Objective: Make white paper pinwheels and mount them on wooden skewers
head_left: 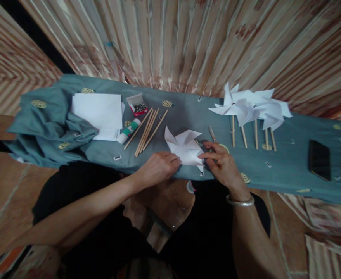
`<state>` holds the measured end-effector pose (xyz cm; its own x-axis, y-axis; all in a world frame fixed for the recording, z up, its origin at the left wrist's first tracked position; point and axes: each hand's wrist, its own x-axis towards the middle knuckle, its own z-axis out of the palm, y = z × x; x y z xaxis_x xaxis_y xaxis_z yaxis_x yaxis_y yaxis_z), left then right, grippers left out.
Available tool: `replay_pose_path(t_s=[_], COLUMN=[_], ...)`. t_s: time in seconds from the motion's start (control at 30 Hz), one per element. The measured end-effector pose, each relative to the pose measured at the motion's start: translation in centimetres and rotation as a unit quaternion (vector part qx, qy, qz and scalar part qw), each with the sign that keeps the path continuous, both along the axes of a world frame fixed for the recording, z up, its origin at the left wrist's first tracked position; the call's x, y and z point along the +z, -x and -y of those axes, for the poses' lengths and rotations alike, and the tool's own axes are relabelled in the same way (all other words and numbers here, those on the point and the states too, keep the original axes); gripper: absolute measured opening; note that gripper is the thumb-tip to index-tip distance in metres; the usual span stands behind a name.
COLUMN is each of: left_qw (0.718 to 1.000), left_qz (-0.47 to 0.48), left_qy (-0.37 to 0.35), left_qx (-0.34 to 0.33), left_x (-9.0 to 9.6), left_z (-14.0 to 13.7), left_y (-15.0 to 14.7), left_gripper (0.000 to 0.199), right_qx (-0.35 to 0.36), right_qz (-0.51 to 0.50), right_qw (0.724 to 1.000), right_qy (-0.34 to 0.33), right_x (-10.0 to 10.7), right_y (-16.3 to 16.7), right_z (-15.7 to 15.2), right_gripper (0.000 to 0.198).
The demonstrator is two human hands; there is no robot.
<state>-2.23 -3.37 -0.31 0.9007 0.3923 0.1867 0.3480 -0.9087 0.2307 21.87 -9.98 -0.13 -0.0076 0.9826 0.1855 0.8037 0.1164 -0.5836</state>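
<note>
A white paper pinwheel [186, 148] with folded blades lies near the table's front edge, between my two hands. My left hand [165, 166] is closed, its fingertips pinching the pinwheel's lower left edge. On the opposite side, my right hand [220, 162] has its thumb and index finger closed at the right edge of the paper; a silver bangle circles that wrist. Scissors [212, 134] lie just beyond my right hand, which partly hides their handles. No stick shows on this pinwheel.
White paper sheets [97, 116] are stacked at left. Beside them are an opened box of small metal pins [138, 107], a glue stick [128, 131] and several wooden sticks [147, 131]. Several pinwheels on sticks [250, 106] lie at back right. A phone [319, 159] rests far right.
</note>
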Motion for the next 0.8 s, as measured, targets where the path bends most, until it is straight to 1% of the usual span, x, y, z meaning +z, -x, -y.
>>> replay_pose_path(t_s=[0.1,0.23,0.37,0.5,0.57,0.7,0.8], left_qw=[1.0,1.0,1.0,1.0,1.0,1.0,1.0], left_qz=[0.008,0.01,0.008,0.004,0.005,0.011,0.006], left_qy=[0.013,0.019,0.021,0.023,0.019,0.001,-0.004], left_qx=[0.013,0.019,0.02,0.013,0.009,0.001,-0.006], left_x=[0.0,-0.1,0.0,0.0,-0.1,-0.2,-0.3], left_z=[0.0,0.0,0.1,0.2,0.2,0.3,0.3], left_y=[0.1,0.2,0.2,0.2,0.2,0.1,0.0], left_gripper=[0.017,0.021,0.022,0.019,0.018,0.016,0.015], right_qx=[-0.009,-0.02,0.018,0.038,0.033,0.022,0.013], right_qz=[-0.001,-0.079,-0.133,-0.146,-0.149,-0.158,-0.142], right_qw=[1.0,0.997,0.99,0.986,0.986,0.986,0.99], right_qy=[0.005,0.01,0.042,0.064,0.06,0.046,0.019], right_x=[-0.1,0.2,0.4,0.5,0.4,-0.2,-0.8], right_y=[0.0,0.2,0.4,0.4,0.5,1.0,1.6], right_z=[0.0,-0.1,-0.1,-0.1,-0.2,-0.7,-1.1], right_gripper=[0.03,0.026,0.029,0.017,0.013,0.017,0.018])
